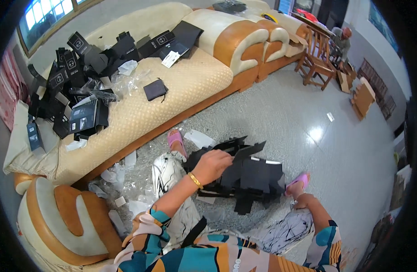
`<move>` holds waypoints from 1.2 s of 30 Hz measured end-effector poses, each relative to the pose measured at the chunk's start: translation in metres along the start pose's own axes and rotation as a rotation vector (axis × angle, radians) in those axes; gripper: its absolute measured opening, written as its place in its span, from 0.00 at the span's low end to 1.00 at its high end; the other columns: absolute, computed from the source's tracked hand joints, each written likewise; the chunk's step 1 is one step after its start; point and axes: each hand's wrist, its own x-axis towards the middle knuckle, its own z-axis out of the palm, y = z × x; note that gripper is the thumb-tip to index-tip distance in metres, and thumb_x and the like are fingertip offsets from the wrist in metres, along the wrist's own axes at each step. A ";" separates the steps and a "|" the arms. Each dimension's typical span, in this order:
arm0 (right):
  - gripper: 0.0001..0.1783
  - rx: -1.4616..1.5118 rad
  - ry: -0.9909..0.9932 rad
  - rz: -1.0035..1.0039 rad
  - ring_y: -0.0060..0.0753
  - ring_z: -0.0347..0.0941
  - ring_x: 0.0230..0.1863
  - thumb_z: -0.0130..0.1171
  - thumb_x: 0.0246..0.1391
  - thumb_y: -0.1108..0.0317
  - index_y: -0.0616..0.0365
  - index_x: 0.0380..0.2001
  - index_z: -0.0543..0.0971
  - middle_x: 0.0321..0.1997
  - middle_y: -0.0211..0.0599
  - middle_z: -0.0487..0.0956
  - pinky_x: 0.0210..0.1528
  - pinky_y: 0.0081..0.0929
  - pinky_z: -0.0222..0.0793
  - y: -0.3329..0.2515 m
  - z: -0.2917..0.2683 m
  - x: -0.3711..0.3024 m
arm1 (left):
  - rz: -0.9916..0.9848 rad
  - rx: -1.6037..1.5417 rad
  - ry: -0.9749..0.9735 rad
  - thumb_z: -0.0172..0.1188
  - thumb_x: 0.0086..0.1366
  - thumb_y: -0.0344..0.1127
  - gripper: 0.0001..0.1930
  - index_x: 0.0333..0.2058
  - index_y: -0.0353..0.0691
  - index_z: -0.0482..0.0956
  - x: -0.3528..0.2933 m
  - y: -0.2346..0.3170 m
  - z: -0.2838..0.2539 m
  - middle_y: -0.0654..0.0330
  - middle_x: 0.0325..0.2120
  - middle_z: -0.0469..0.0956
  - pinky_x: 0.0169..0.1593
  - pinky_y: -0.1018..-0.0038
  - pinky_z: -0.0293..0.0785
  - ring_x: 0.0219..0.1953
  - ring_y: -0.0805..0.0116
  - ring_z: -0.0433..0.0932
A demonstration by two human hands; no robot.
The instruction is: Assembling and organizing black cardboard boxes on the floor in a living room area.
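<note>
My left hand [212,165], a gold bracelet at its wrist, reaches over a pile of flattened black cardboard boxes [261,177] on the floor between my feet. Its fingers are closed at the edge of a black cardboard piece [250,151] that stands tilted above the pile. My right hand [307,201] rests on my right leg, beside the pink sandal [300,183]; its fingers are mostly hidden. It touches none of the cardboard.
Black boxes [83,115] and clear plastic lie heaped on the cream sofa [190,75], with a small black pouch [155,89] nearby. Plastic and paper scraps [115,174] litter the floor at left. Far right, another person [342,41] bends near a wooden chair [318,56] and brown cardboard [346,79].
</note>
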 end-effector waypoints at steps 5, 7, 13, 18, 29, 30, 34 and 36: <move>0.14 -0.182 0.367 -0.111 0.48 0.72 0.35 0.47 0.49 0.59 0.58 0.28 0.76 0.31 0.43 0.76 0.35 0.40 0.67 0.007 -0.143 0.030 | -0.154 -0.065 0.126 0.55 0.49 0.28 0.03 0.25 0.38 0.72 0.034 -0.069 0.004 0.59 0.24 0.72 0.32 0.70 0.69 0.28 0.61 0.72; 0.14 0.000 0.711 -0.281 0.53 0.69 0.30 0.47 0.50 0.60 0.60 0.22 0.73 0.25 0.49 0.73 0.32 0.43 0.65 -0.031 -0.238 0.085 | -0.206 -0.041 0.077 0.55 0.48 0.28 0.05 0.27 0.39 0.73 0.017 -0.090 0.011 0.59 0.25 0.72 0.32 0.69 0.69 0.29 0.61 0.72; 0.11 0.494 1.294 -0.617 0.50 0.70 0.32 0.49 0.49 0.66 0.65 0.25 0.73 0.26 0.51 0.73 0.32 0.38 0.63 -0.167 -0.485 0.228 | -0.244 -0.038 -0.255 0.51 0.45 0.28 0.13 0.34 0.42 0.73 0.008 -0.118 0.004 0.62 0.27 0.71 0.33 0.72 0.68 0.31 0.63 0.71; 0.12 0.645 1.569 -0.668 0.46 0.70 0.37 0.53 0.46 0.65 0.58 0.34 0.75 0.32 0.45 0.74 0.38 0.35 0.65 -0.238 -0.581 0.321 | -0.313 -0.051 -0.333 0.52 0.46 0.30 0.13 0.34 0.42 0.72 -0.007 -0.129 -0.016 0.63 0.27 0.71 0.33 0.72 0.68 0.30 0.66 0.71; 0.08 0.510 1.444 -0.307 0.40 0.71 0.33 0.56 0.43 0.64 0.57 0.22 0.74 0.27 0.39 0.75 0.35 0.35 0.65 -0.264 -0.598 0.359 | -0.309 -0.157 -0.240 0.53 0.49 0.33 0.12 0.35 0.42 0.72 -0.017 -0.121 -0.012 0.64 0.23 0.67 0.32 0.76 0.66 0.27 0.70 0.69; 0.08 0.506 1.457 -0.303 0.40 0.71 0.33 0.56 0.43 0.64 0.57 0.22 0.74 0.27 0.39 0.75 0.35 0.35 0.65 -0.263 -0.596 0.359 | -0.330 -0.158 -0.308 0.53 0.48 0.32 0.12 0.35 0.43 0.72 -0.017 -0.119 -0.009 0.63 0.25 0.69 0.33 0.75 0.67 0.29 0.69 0.70; 0.10 1.346 1.421 -0.417 0.37 0.70 0.32 0.49 0.50 0.65 0.61 0.25 0.72 0.28 0.41 0.74 0.36 0.34 0.63 -0.274 -0.555 0.326 | -0.291 -0.074 -0.525 0.52 0.48 0.32 0.08 0.31 0.45 0.71 -0.013 -0.111 0.006 0.63 0.24 0.69 0.32 0.72 0.68 0.29 0.67 0.71; 0.11 0.488 1.907 -0.864 0.42 0.69 0.37 0.41 0.54 0.68 0.61 0.33 0.71 0.32 0.43 0.74 0.39 0.38 0.62 -0.334 -0.494 0.299 | -0.240 -0.067 -0.534 0.51 0.48 0.32 0.07 0.29 0.45 0.71 -0.016 -0.105 0.011 0.63 0.23 0.69 0.32 0.71 0.69 0.29 0.67 0.72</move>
